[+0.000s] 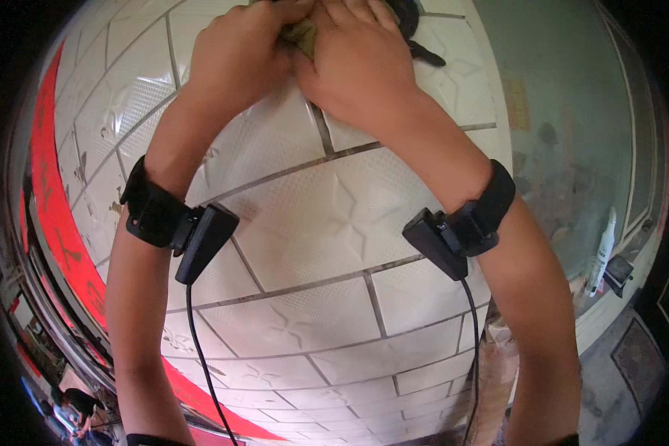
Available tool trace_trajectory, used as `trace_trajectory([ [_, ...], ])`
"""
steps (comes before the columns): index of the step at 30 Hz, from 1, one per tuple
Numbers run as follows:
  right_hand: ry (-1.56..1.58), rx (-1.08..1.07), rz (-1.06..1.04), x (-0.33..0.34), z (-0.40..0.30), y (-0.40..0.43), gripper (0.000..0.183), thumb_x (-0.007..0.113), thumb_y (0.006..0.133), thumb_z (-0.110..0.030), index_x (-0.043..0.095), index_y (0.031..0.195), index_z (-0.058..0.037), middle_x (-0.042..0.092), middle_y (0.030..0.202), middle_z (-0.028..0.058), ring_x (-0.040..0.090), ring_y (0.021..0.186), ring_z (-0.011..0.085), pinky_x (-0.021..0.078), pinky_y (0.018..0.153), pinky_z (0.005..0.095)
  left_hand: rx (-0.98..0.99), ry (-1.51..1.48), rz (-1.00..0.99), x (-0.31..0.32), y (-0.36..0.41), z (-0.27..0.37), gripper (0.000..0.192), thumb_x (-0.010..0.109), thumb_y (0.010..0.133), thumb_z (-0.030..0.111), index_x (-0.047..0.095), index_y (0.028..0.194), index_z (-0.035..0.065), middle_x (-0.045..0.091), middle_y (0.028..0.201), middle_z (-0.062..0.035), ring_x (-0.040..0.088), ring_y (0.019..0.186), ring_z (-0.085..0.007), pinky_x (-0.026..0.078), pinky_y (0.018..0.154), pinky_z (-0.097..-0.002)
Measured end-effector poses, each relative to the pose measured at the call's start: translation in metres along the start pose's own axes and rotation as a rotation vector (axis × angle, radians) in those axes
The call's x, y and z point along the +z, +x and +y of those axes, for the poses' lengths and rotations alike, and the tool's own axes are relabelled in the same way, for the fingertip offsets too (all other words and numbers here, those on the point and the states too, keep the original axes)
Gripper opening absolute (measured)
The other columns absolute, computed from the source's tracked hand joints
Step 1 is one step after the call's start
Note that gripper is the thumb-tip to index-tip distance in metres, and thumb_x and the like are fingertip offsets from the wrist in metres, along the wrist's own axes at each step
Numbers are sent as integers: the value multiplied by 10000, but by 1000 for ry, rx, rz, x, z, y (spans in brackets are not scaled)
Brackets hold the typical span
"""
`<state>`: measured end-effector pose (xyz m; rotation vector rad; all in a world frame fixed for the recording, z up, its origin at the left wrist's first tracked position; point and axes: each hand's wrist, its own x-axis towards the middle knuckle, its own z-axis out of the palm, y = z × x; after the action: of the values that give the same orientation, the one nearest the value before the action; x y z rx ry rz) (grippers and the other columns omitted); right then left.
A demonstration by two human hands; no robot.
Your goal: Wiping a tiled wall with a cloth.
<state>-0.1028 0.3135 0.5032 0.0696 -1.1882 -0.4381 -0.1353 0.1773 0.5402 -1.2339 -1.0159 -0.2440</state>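
At the top edge of the view, my left hand (240,53) and my right hand (359,61) meet against a white tiled wall (323,217). Between them shows a crumpled olive-green cloth-like thing (303,38). My left hand is curled against it, and it looks gripped there. The right hand lies over its other side with the fingers bent away, so their hold is hidden. Just past the right hand is a black object (408,19) with a narrow tapered end (430,56); the rest of it is covered or cut off.
A red banner (61,223) with writing runs down the left side. On the right are a greenish glass pane (563,111) and a white nozzled tube (604,253) on a ledge. Black cables (198,345) hang from both wrist straps. People (78,410) are at lower left.
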Motion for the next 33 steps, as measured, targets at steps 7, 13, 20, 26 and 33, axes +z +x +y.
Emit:
trace_trajectory([
  [7, -52, -25, -143, -15, 11, -4, 550, 483, 854, -273, 463, 1262, 96, 497, 1299, 247, 422, 1266, 343, 252, 1111, 426, -52, -30, -51, 9, 0, -4, 398, 567, 719, 33, 653, 1106, 78, 662, 887, -194, 630, 816, -386, 512, 713, -450],
  [13, -75, -57, -258, -37, 22, -19, 548, 498, 846, -248, 448, 1274, 89, 488, 1303, 260, 414, 1273, 360, 245, 1114, 436, -65, -71, -95, 12, -8, 15, 421, 561, 708, 15, 651, 1113, 83, 664, 845, -195, 638, 795, -377, 512, 692, -449],
  [20, -117, 6, -363, -58, 35, -40, 537, 465, 864, -247, 436, 1296, 70, 459, 1330, 272, 379, 1294, 394, 213, 1131, 455, -56, -139, -139, 30, -4, 35, 232, 554, 748, 35, 659, 953, 67, 660, 757, -172, 658, 760, -343, 522, 662, -439],
  [26, -81, -17, -321, -72, 48, -69, 553, 580, 828, -275, 500, 1262, 58, 472, 1335, 217, 399, 1272, 365, 206, 1130, 440, 29, -229, -11, 47, -19, 58, 180, 635, 718, 117, 707, 867, 47, 667, 771, -192, 673, 777, -334, 536, 713, -410],
  [33, -88, 177, -435, -105, 49, -115, 611, 562, 790, -157, 398, 1320, 99, 391, 1364, 313, 308, 1306, 479, 198, 1131, 475, 27, -247, -73, 55, -32, 106, 167, 595, 767, 137, 673, 907, 89, 683, 832, -133, 669, 868, -296, 545, 701, -394],
])
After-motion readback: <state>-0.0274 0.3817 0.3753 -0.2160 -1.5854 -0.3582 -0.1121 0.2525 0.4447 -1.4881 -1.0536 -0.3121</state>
